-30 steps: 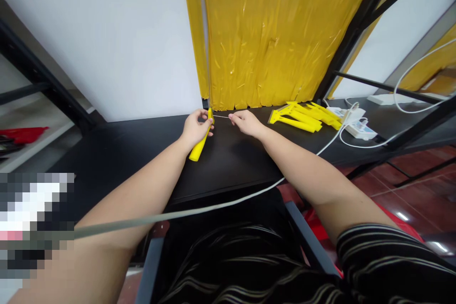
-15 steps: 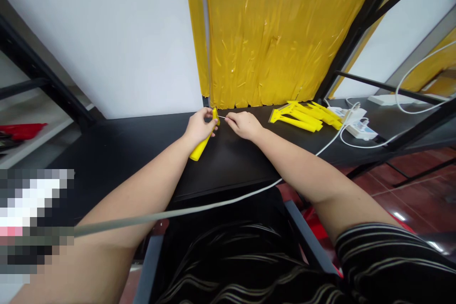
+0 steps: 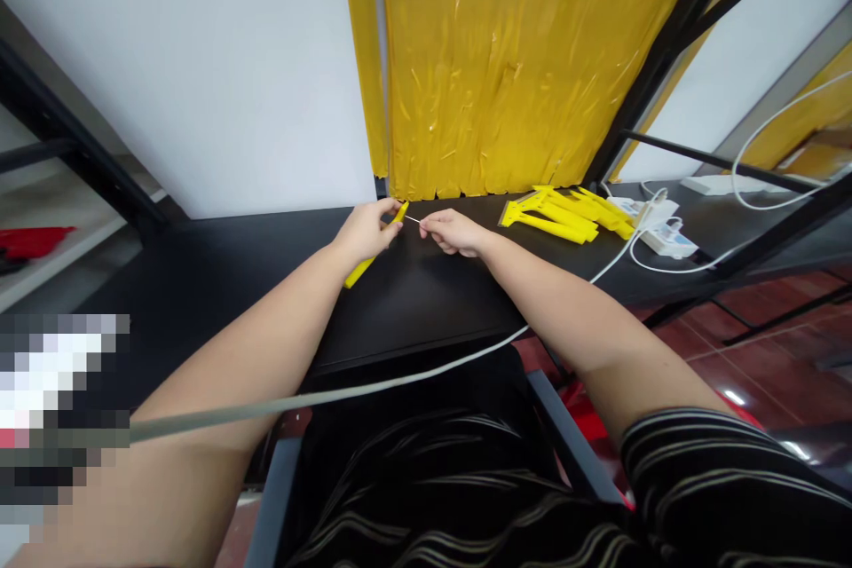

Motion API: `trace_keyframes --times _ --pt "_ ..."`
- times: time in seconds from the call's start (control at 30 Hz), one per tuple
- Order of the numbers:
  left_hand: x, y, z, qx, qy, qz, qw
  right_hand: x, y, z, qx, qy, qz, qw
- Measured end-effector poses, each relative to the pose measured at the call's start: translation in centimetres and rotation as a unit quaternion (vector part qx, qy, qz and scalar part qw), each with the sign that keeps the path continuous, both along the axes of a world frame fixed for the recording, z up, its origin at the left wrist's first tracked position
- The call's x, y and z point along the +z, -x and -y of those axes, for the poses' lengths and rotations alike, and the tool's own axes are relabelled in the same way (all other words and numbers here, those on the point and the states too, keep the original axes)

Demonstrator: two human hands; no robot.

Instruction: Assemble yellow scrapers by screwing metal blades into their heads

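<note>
My left hand (image 3: 365, 232) is closed around a yellow scraper (image 3: 358, 273), which slants with its handle end towards me and its head up between thumb and fingers. Just to the right, my right hand (image 3: 456, 232) pinches a thin, pale metal rod (image 3: 413, 219). The rod points left at the scraper's head; whether its tip touches is too small to tell. Most of the rod's other end is hidden in my right fingers. Both hands are held over the black tabletop (image 3: 413, 311).
Several more yellow scrapers (image 3: 563, 226) lie in a pile to the right. Beyond them are white power strips (image 3: 669, 240) with cords. A pale cable (image 3: 426, 373) crosses in front of me over my left forearm. Yellow film (image 3: 493, 89) and a white panel (image 3: 200, 71) stand behind the table.
The scraper has turned in my left hand and its handle end sits slightly higher and farther left. My right fingers have shifted their grip on the rod. The view has moved slightly.
</note>
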State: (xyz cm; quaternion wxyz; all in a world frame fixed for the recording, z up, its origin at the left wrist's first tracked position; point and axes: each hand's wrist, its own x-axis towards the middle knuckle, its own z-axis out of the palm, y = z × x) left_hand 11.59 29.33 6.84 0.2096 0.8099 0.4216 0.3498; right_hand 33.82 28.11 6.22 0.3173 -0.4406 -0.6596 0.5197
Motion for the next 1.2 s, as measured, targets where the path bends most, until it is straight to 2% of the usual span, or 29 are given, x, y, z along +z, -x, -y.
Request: trace_keyframes --times 0.1,0.17,0.23,0.33,0.4,0.6,0.77,0.93,1.07,1.2 --pt "0.3 0.3 0.1 0.013 -0.001 -0.038 0.999 -0.1 -0.2 -0.2 0.024 0.03 -0.01 0.999" --pt "0.4 0.3 0.1 0.034 0.016 -0.03 0.999 -0.1 -0.3 -0.7 0.029 0.011 0.001 1.0" --pt "0.3 0.3 0.1 0.045 0.042 -0.011 0.998 -0.2 -0.5 -1.2 0.023 -0.054 0.034 0.998" --pt "0.0 0.5 -0.1 0.06 0.068 0.027 0.996 -0.5 -0.8 -1.9 0.009 -0.179 0.104 0.978" --pt "-0.2 0.6 -0.3 0.077 0.068 0.038 0.994 -0.9 -0.9 -2.0 0.006 -0.213 0.157 0.964" --pt "-0.2 1.1 -0.8 0.15 0.005 0.042 0.988 -1.0 0.0 -0.8 0.003 -0.259 0.281 0.924" --pt "0.4 1.3 -0.8 0.186 0.042 0.145 0.971 -0.3 0.0 -0.1 0.004 -0.239 0.31 0.92" --pt "1.4 0.2 -0.7 0.2 0.151 0.347 0.904 -0.2 -0.3 -0.6 -0.039 -0.247 0.241 0.938" --pt "1.9 -0.6 0.1 0.157 0.203 0.435 0.863 0.2 -0.1 -0.9 -0.1 -0.254 0.053 0.96" --pt "2.0 -1.0 0.8 0.112 0.229 0.493 0.831 0.4 0.9 -0.2 -0.043 -0.168 -0.089 0.981"
